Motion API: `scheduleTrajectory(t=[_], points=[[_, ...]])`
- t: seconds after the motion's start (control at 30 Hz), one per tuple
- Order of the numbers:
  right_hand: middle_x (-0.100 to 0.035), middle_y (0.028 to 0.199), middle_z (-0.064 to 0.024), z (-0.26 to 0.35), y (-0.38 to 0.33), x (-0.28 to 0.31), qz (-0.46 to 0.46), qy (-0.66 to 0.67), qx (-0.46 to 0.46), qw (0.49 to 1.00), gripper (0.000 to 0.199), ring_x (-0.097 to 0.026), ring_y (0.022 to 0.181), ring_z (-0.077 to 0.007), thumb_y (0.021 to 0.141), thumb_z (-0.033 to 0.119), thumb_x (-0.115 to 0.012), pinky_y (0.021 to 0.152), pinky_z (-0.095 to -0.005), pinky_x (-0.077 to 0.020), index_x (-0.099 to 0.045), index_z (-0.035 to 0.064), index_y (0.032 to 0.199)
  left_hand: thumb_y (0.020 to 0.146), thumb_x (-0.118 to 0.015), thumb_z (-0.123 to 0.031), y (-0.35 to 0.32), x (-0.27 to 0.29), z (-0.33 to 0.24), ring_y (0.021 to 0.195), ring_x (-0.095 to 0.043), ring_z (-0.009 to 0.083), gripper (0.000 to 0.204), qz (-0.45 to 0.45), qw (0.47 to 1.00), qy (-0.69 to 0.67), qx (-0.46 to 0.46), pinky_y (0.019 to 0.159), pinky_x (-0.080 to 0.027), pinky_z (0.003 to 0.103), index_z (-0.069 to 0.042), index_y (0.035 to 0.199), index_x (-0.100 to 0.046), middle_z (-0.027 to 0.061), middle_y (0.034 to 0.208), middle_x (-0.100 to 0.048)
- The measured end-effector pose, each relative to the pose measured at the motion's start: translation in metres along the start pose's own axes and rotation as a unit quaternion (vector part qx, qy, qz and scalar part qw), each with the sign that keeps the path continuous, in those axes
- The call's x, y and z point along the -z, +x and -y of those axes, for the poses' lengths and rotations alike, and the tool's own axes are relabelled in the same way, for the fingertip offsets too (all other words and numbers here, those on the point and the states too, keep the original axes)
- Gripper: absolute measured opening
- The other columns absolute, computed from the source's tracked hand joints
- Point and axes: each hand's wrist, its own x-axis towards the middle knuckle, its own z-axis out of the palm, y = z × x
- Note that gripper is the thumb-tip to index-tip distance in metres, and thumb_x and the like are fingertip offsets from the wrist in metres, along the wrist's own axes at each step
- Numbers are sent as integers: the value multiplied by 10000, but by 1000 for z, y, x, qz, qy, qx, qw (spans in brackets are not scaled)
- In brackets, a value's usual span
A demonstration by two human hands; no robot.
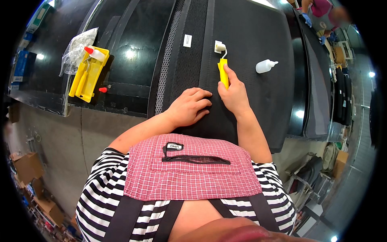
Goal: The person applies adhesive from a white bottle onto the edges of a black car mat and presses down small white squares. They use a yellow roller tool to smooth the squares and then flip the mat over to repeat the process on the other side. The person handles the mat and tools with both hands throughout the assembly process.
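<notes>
My right hand grips the yellow handle of a small paint roller. The roller's white head lies over a white label on a black padded sheet. To the left, my left hand rests on the black material, its fingers apart and slightly bent, with nothing in them. A second white label sits on the dark strip farther up. Beyond my right hand, a white squeeze bottle with a nozzle lies on its side.
At the left, a yellow tray holds another roller and a red-capped bottle, beside a clear plastic bag. A loose red cap lies nearby. Another person in blue gloves stands at the far right.
</notes>
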Motion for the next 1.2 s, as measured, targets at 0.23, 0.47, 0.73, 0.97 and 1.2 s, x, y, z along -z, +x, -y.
scheduleTrajectory(t=[0.23, 0.47, 0.73, 0.97, 1.2], points=[[-682, 1186, -275, 7, -10, 3, 12, -33, -14, 999, 590, -677, 1058, -435, 890, 172, -615, 943, -462, -539, -502, 19, 1449, 845, -759, -178, -1, -1, 1, 1215, -570, 305, 267, -4, 1000, -3, -1, 1058, -439, 437, -92, 1091, -697, 96, 1298, -618], [-687, 1173, -262, 9, -11, 8, -4, 60, -2, 998, 585, -687, 1004, -372, 894, 149, -614, 913, -407, -537, -502, 6, 1450, 840, -761, -175, 1, 0, 1, 1213, -570, 307, 268, -3, 1000, -6, -2, 1056, -441, 436, -91, 1086, -696, 99, 1296, -618], [-677, 1198, -284, 8, -19, 3, 17, 7, -20, 1000, 589, -672, 1075, -440, 882, 167, -610, 953, -460, -537, -509, 24, 1445, 838, -763, -172, 0, 1, -1, 1217, -568, 302, 265, -2, 1000, -1, 3, 1055, -440, 433, -93, 1083, -698, 98, 1293, -618], [-665, 1242, -281, 7, -29, 11, 4, 89, -21, 996, 582, -677, 1104, -410, 885, 148, -633, 964, -413, -530, -515, 0, 1436, 844, -763, -180, -1, 0, 1, 1228, -561, 302, 252, -3, 1000, -11, -3, 1064, -431, 441, -94, 1072, -701, 96, 1297, -617], [-673, 1226, -278, 8, -13, 5, 9, 87, -33, 996, 574, -682, 1097, -399, 886, 150, -621, 962, -405, -530, -522, -12, 1427, 841, -768, -185, -1, -1, 2, 1233, -561, 303, 242, -5, 1000, -3, 0, 1063, -435, 437, -92, 1055, -702, 92, 1301, -616]])
